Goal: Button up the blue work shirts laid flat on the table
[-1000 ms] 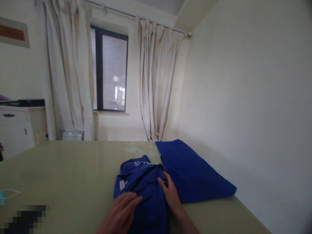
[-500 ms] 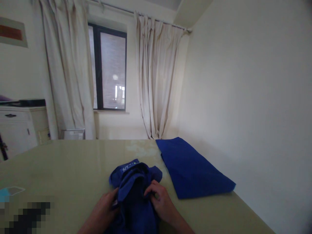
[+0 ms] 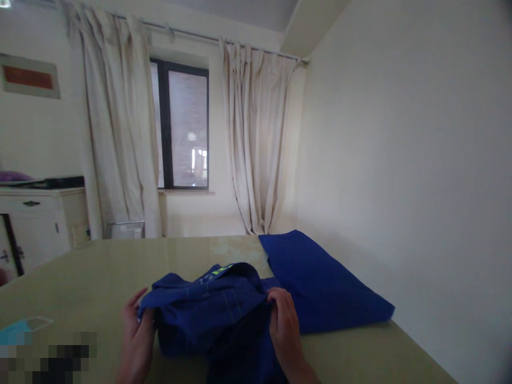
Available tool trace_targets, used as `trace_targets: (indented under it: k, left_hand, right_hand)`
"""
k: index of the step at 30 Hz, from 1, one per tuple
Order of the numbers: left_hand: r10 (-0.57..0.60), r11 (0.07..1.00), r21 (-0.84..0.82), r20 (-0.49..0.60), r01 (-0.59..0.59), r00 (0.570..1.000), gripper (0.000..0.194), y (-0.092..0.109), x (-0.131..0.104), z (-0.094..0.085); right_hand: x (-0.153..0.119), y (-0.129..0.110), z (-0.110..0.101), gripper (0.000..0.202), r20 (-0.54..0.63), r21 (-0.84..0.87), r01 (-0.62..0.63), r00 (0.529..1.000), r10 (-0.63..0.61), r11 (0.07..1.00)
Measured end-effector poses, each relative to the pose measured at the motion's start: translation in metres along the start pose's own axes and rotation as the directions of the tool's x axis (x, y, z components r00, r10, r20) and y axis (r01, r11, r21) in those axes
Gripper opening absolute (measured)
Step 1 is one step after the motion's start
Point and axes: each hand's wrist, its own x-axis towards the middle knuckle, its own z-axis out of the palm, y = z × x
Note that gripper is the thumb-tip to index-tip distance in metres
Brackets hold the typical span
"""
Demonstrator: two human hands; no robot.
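A dark blue work garment [image 3: 208,309] with a yellow-green stripe and pale lettering is bunched over the near middle of the table. My left hand [image 3: 138,330] pinches its left edge, fingers closed on the cloth. On the opposite side, my right hand [image 3: 285,328] grips the garment's edge between thumb and fingers. The cloth is spread between both hands, its lower part hanging toward me and cut off by the frame. Just beyond my right hand lies a flat, folded blue cloth [image 3: 324,285]; whether it is another garment I cannot tell.
The pale green table [image 3: 120,277] reaches toward a window [image 3: 188,128] with curtains. At its left edge lie a light blue face mask [image 3: 20,332] and a pixelated dark patch. A white cabinet [image 3: 40,229] stands left; a plain wall [image 3: 400,160] runs along the right.
Both hands have moved apart, pulling the bunched garment wider, and the yellow-green stripe shows more. The view has tilted slightly upward. The folded blue cloth still lies at the right.
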Motion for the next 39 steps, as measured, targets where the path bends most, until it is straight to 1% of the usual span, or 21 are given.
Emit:
trace_targets:
  k: [1, 3, 5, 8, 12, 14, 15, 17, 20, 21, 23, 24, 26, 28, 29, 31, 33, 35, 36, 38, 39]
  left_hand:
    - [-0.115, 0.988, -0.096, 0.077, 0.122, 0.99, 0.06, 0.0, -0.002, 0.003]
    - [-0.287, 0.905, -0.25, 0.242, 0.345, 0.927, 0.056, 0.003, -0.005, 0.007]
    - [-0.339, 0.835, -0.335, 0.31, 0.436, 0.888, 0.055, 0.007, -0.008, 0.01]
    - [-0.299, 0.845, -0.343, 0.336, 0.411, 0.893, 0.063, 0.014, -0.009, 0.007]
    - [-0.122, 0.972, -0.152, 0.336, 0.182, 0.934, 0.051, 0.019, -0.01, 0.002]
    - [-0.143, 0.963, -0.162, 0.372, 0.216, 0.917, 0.054, 0.024, -0.013, 0.002]
    - [-0.186, 0.935, -0.205, 0.417, 0.291, 0.89, 0.058, 0.027, -0.015, 0.001]
    - [-0.255, 0.835, -0.294, 0.543, 0.465, 0.8, 0.064, 0.033, -0.02, 0.001]
    - [-0.303, 0.708, -0.307, 0.681, 0.636, 0.666, 0.058, 0.038, -0.027, 0.002]
    - [-0.307, 0.694, -0.29, 0.709, 0.659, 0.635, 0.056, 0.038, -0.029, 0.002]
    - [-0.278, 0.695, -0.265, 0.758, 0.668, 0.59, 0.054, 0.038, -0.034, 0.005]
    - [-0.249, 0.7, -0.271, 0.774, 0.66, 0.582, 0.055, 0.038, -0.037, 0.007]
    - [-0.188, 0.699, -0.312, 0.788, 0.643, 0.587, 0.061, 0.038, -0.044, 0.009]
    - [-0.149, 0.71, -0.34, 0.783, 0.617, 0.604, 0.067, 0.04, -0.05, 0.012]
    - [-0.14, 0.733, -0.338, 0.775, 0.591, 0.616, 0.069, 0.041, -0.052, 0.013]
    - [-0.12, 0.814, -0.306, 0.742, 0.493, 0.659, 0.072, 0.041, -0.052, 0.016]
    - [-0.072, 0.914, -0.25, 0.674, 0.319, 0.735, 0.07, 0.037, -0.048, 0.018]
    - [0.029, 0.988, -0.141, 0.576, 0.064, 0.817, 0.058, 0.031, -0.042, 0.02]
    - [0.096, 0.995, -0.056, 0.533, -0.079, 0.841, 0.049, 0.027, -0.04, 0.02]
    - [0.237, 0.939, 0.118, 0.461, -0.324, 0.855, 0.034, 0.023, -0.037, 0.018]
    - [0.3, 0.896, 0.173, 0.441, -0.408, 0.846, 0.028, 0.021, -0.036, 0.017]
  right_hand:
    - [-0.001, 0.002, 0.003, 0.023, -0.006, 0.01, -0.056, 0.998, 0.056, 0.998]
    - [0.0, 0.008, 0.005, 0.019, 0.002, 0.052, -0.175, 0.985, 0.175, 0.983]
    - [0.005, 0.014, 0.002, 0.015, -0.009, 0.101, -0.241, 0.97, 0.243, 0.965]
    - [0.015, 0.021, -0.011, 0.013, -0.088, 0.131, -0.264, 0.957, 0.277, 0.955]
    - [0.021, 0.032, -0.027, 0.014, -0.14, 0.06, -0.287, 0.946, 0.293, 0.956]
    - [0.022, 0.041, -0.031, 0.015, -0.159, 0.022, -0.302, 0.94, 0.302, 0.953]
    - [0.023, 0.045, -0.032, 0.016, -0.173, 0.004, -0.312, 0.935, 0.308, 0.95]
    - [0.025, 0.048, -0.035, 0.021, -0.211, -0.054, -0.31, 0.933, 0.292, 0.949]
    - [0.028, 0.031, -0.04, 0.036, -0.223, -0.234, -0.18, 0.967, 0.127, 0.956]
    - [0.027, 0.02, -0.041, 0.04, -0.183, -0.289, -0.097, 0.982, 0.044, 0.952]
    - [0.024, -0.009, -0.041, 0.044, 0.011, -0.313, 0.104, 0.994, -0.106, 0.944]
    - [0.021, -0.024, -0.039, 0.046, 0.152, -0.274, 0.204, 0.974, -0.167, 0.94]
    - [0.011, -0.049, -0.028, 0.063, 0.424, -0.155, 0.329, 0.874, -0.238, 0.931]
    - [0.0, -0.063, -0.012, 0.083, 0.572, -0.106, 0.347, 0.788, -0.228, 0.932]
    - [-0.006, -0.066, -0.003, 0.082, 0.603, -0.112, 0.34, 0.77, -0.208, 0.934]
    - [-0.013, -0.064, 0.01, 0.054, 0.617, -0.135, 0.315, 0.768, -0.169, 0.94]
    - [-0.014, -0.06, 0.014, 0.025, 0.581, -0.137, 0.26, 0.803, -0.135, 0.956]
    - [-0.012, -0.055, 0.007, 0.021, 0.495, -0.11, 0.192, 0.861, -0.114, 0.975]
    - [-0.009, -0.053, 0.002, 0.022, 0.44, -0.091, 0.167, 0.891, -0.11, 0.982]
    - [-0.004, -0.05, -0.009, 0.025, 0.325, -0.065, 0.148, 0.938, -0.12, 0.987]
    - [-0.002, -0.047, -0.013, 0.026, 0.271, -0.063, 0.147, 0.954, -0.125, 0.987]
